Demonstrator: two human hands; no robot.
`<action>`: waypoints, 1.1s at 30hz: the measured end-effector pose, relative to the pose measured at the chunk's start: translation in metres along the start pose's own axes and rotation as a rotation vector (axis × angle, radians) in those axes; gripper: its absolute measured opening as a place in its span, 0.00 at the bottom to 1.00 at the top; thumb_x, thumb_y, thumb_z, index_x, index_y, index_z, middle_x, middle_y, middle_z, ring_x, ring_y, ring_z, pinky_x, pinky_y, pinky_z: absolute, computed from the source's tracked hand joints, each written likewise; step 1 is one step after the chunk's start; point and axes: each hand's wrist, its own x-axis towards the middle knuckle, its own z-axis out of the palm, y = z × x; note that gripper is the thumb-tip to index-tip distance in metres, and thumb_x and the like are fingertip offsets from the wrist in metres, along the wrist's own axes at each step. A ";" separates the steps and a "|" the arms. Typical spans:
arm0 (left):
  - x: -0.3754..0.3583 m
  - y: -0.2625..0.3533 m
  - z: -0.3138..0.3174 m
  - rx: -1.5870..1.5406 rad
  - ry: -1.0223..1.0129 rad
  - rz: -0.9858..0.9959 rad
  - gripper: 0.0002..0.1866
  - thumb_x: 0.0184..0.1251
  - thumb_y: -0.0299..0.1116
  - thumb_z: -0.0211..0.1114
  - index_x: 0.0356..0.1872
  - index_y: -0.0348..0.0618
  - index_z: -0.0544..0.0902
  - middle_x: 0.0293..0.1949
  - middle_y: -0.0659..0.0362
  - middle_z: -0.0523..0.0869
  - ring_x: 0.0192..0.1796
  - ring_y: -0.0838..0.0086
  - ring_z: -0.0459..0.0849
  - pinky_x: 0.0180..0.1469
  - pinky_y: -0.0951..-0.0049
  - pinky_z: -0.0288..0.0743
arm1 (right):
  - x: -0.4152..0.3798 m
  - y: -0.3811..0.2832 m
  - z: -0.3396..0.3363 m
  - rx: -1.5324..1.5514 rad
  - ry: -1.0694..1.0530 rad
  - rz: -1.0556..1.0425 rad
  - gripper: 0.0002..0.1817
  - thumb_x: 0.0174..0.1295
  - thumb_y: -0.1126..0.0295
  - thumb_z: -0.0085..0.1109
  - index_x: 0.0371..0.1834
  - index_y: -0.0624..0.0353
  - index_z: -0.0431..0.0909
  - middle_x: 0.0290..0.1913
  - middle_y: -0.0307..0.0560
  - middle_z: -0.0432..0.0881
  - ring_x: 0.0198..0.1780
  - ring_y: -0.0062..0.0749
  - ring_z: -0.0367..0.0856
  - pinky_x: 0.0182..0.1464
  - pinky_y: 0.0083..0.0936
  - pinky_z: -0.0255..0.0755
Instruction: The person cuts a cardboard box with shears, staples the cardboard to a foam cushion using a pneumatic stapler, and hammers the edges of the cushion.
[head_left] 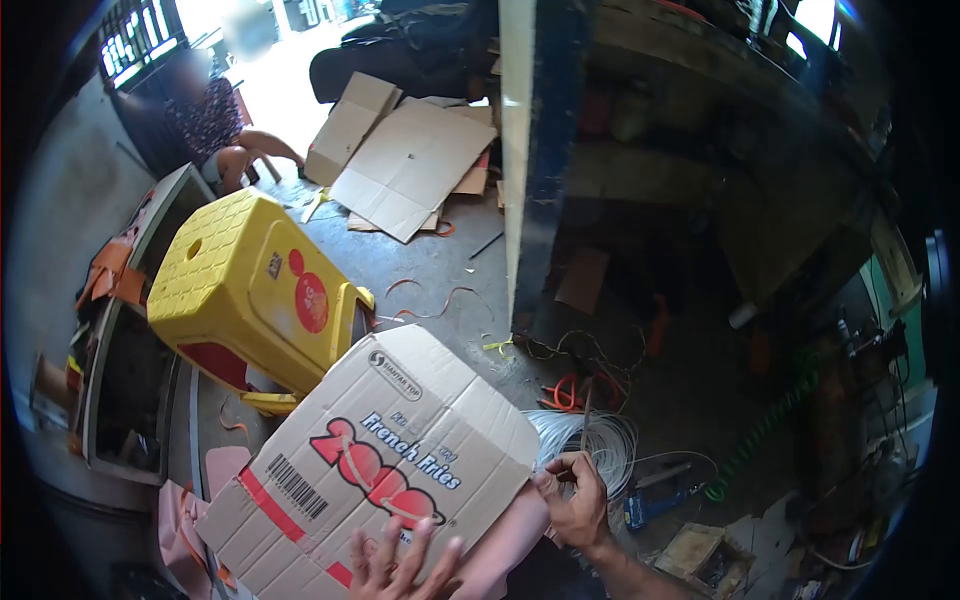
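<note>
Left hand [400, 572] splayed; right hand [580, 508] curled (thumb near forefinger)

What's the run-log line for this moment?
left hand: spread over printed cardboard | right hand: curled at its edge | nearby: yellow stool, white wire coil

I see a yellow stool [255, 285], a seated person [205, 112] beyond it, and a green coiled hose [765, 437] rightward.

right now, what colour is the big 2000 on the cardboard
The 2000 is red with a dark outline, clearest in the head view.
</note>
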 end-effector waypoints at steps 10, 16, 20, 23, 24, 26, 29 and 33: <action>0.077 -0.001 0.022 -0.039 -0.137 0.025 0.38 0.57 0.72 0.64 0.66 0.65 0.83 0.73 0.55 0.73 0.82 0.51 0.53 0.78 0.28 0.30 | 0.059 -0.021 0.001 0.267 -0.474 -0.147 0.25 0.72 0.52 0.61 0.66 0.54 0.80 0.52 0.53 0.85 0.55 0.41 0.84 0.58 0.28 0.77; 0.098 0.010 0.014 0.102 -0.142 -0.044 0.38 0.58 0.65 0.67 0.67 0.57 0.81 0.71 0.48 0.73 0.77 0.43 0.63 0.78 0.34 0.41 | 0.086 -0.024 0.004 0.204 -0.509 -0.119 0.33 0.71 0.44 0.59 0.69 0.57 0.77 0.56 0.56 0.81 0.57 0.45 0.83 0.59 0.34 0.77; 0.109 -0.003 0.009 -0.011 -0.170 -0.126 0.40 0.58 0.64 0.67 0.70 0.55 0.78 0.74 0.47 0.71 0.79 0.44 0.60 0.80 0.39 0.41 | 0.075 -0.013 -0.018 0.075 -0.181 -0.262 0.38 0.69 0.41 0.61 0.66 0.66 0.74 0.54 0.63 0.78 0.55 0.49 0.82 0.57 0.39 0.77; 0.116 -0.016 0.000 -0.069 -0.204 -0.171 0.41 0.58 0.63 0.68 0.72 0.57 0.77 0.75 0.48 0.69 0.79 0.46 0.59 0.80 0.41 0.44 | 0.057 -0.003 -0.035 0.159 -0.353 -0.176 0.36 0.68 0.43 0.63 0.65 0.66 0.74 0.54 0.63 0.79 0.56 0.49 0.82 0.56 0.39 0.77; 0.118 -0.019 -0.004 -0.112 -0.243 -0.166 0.41 0.59 0.63 0.68 0.72 0.56 0.76 0.76 0.47 0.68 0.79 0.46 0.59 0.80 0.41 0.44 | 0.054 -0.002 -0.035 0.259 -0.494 -0.123 0.36 0.68 0.44 0.64 0.64 0.66 0.75 0.54 0.63 0.80 0.56 0.49 0.82 0.55 0.39 0.78; 0.123 -0.022 -0.008 -0.183 -0.307 -0.180 0.42 0.60 0.63 0.67 0.73 0.55 0.74 0.77 0.47 0.66 0.80 0.46 0.58 0.80 0.41 0.43 | 0.057 0.008 -0.020 0.221 -0.375 -0.302 0.34 0.68 0.47 0.65 0.64 0.66 0.75 0.55 0.62 0.80 0.54 0.49 0.83 0.55 0.38 0.78; 0.126 -0.024 -0.007 -0.211 -0.313 -0.219 0.42 0.60 0.63 0.66 0.74 0.54 0.74 0.77 0.47 0.66 0.80 0.47 0.58 0.80 0.42 0.43 | 0.055 0.001 -0.002 0.328 -0.236 -0.364 0.27 0.67 0.56 0.68 0.60 0.65 0.78 0.52 0.57 0.84 0.49 0.48 0.86 0.51 0.35 0.80; 0.122 -0.026 0.000 -0.186 -0.297 -0.216 0.42 0.60 0.63 0.66 0.74 0.54 0.74 0.77 0.46 0.66 0.80 0.47 0.58 0.80 0.42 0.42 | 0.030 -0.018 0.007 0.367 -0.202 -0.574 0.15 0.62 0.69 0.69 0.51 0.62 0.85 0.38 0.48 0.83 0.36 0.41 0.85 0.38 0.31 0.79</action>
